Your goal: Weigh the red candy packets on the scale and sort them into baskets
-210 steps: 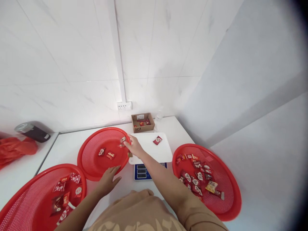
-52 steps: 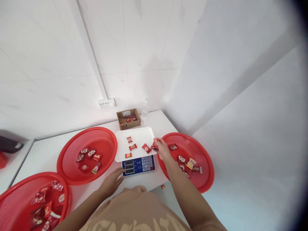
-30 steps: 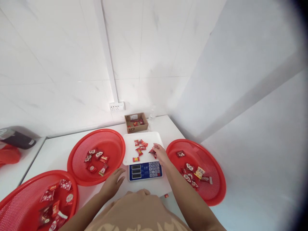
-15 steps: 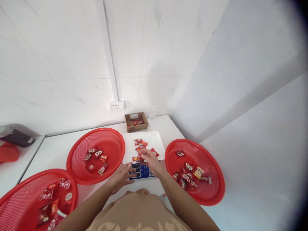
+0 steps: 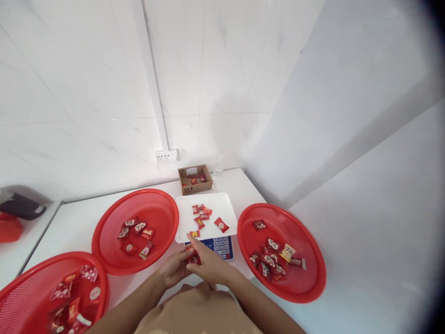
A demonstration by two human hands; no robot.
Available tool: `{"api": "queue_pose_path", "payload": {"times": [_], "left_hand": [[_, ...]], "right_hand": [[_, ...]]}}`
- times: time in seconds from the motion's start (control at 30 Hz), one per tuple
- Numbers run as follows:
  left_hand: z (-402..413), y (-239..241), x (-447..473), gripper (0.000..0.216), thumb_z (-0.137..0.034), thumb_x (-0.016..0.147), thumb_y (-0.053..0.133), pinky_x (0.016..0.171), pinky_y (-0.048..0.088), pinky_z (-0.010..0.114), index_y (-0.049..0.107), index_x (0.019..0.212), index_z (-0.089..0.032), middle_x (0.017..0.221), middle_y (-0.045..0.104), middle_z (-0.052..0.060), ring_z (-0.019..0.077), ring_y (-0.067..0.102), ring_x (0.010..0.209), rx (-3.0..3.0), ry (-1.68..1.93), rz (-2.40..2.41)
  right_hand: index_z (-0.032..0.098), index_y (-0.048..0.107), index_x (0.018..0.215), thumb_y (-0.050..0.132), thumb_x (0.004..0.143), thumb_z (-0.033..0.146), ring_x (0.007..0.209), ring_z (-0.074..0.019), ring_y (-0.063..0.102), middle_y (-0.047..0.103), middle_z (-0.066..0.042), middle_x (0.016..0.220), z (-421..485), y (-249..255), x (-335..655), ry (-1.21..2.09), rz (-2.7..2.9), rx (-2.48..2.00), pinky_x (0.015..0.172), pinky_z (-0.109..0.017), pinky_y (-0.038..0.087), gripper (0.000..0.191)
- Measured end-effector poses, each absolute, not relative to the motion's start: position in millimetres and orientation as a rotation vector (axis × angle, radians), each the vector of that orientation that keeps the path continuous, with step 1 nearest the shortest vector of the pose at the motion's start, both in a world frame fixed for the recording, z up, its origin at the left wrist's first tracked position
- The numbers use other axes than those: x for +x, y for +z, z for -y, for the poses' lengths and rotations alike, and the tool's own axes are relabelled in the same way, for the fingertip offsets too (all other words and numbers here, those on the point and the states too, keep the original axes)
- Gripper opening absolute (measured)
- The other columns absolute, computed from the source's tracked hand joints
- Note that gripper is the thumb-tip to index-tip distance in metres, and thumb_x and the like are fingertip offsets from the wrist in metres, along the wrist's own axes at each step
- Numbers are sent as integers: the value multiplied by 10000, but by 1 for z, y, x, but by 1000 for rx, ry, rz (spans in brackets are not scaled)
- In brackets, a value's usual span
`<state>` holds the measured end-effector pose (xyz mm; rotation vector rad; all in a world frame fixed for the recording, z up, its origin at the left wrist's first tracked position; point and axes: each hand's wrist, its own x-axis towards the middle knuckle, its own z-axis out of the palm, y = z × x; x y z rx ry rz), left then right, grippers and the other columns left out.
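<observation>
My left hand [image 5: 174, 267] and my right hand [image 5: 207, 263] meet just in front of the scale. Between them they hold red-wrapped candies [image 5: 193, 258], partly covered by the fingers, so how many cannot be made out. Behind the hands, the white scale pan [image 5: 215, 204] carries several small red candies [image 5: 200, 221] and a larger red-wrapped candy [image 5: 221, 225] on its right side. Another candy [image 5: 195, 234] lies at the pan's front edge, right by my right fingertips. The scale's blue keypad [image 5: 221, 247] is partly hidden by my right hand.
Red mesh baskets holding wrapped candies stand around: one on the right [image 5: 313, 241], one left of the scale [image 5: 160, 208], one at the lower left [image 5: 21, 283]. A cardboard box [image 5: 196, 188] with candies sits behind the pan, beside a clear bottle [image 5: 219, 167]. A wall socket [image 5: 167, 156] is behind.
My right hand has drawn back from the pan toward me, with candies. My left hand has closed in to meet it, and fewer candies lie at the pan's front.
</observation>
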<state>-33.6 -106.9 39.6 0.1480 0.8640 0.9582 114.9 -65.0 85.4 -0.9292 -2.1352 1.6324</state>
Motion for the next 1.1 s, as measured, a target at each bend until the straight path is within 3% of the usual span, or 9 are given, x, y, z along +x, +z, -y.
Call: {"api": "queue_pose_path", "payload": {"times": [0.13,0.27,0.47,0.67,0.8,0.9,1.1], "left_hand": [[106,44,-41,230,-194,743,674,651,491,221,585,954,-169,812,664,20,108,638,675,80,992,-973],[107,51,-50,194,-201,759,656,602,509,226,561,927,-179,776,659,7,114,649,636,-8,998,-1090],[110,55,-52,146,-258,791,626,581,520,226,567,875,-154,780,663,18,106,642,604,-49,993,-1092],[111,54,-54,164,-263,791,626,601,521,237,583,891,-141,798,662,26,110,645,620,-51,982,-1108],[111,51,-58,144,-255,793,620,607,519,237,584,890,-155,787,662,20,113,649,630,-41,1007,-1077],[111,53,-59,138,-252,805,604,599,515,230,583,891,-147,771,664,24,107,644,614,-61,1004,-1087],[113,51,-63,170,-262,795,617,620,518,240,563,920,-160,801,672,25,114,648,636,-76,1017,-1116]], "right_hand": [[265,368,1367,536,774,242,1241,-207,423,424,-59,1391,41,63,125,1434,2083,-1071,1032,-391,336,617],[165,493,1263,470,818,199,1233,-244,407,475,-133,1324,1,31,145,909,2179,-1517,1012,-388,322,447],[197,546,1170,441,844,205,972,-220,543,602,-103,1075,-31,12,157,481,2370,-1878,785,-290,388,343],[171,494,1207,438,765,105,864,-193,573,606,-106,1018,-32,28,140,703,2202,-1876,703,-268,394,451],[224,581,1081,433,727,94,802,-153,589,652,-17,898,-14,41,115,1156,2214,-1331,726,-247,429,405],[251,592,1121,432,725,82,896,-154,614,680,-10,980,2,38,98,1358,2366,-940,781,-247,442,460],[265,615,1114,412,768,100,1009,-198,595,659,-31,1104,-6,24,106,1090,2476,-1209,854,-293,425,433]]}}
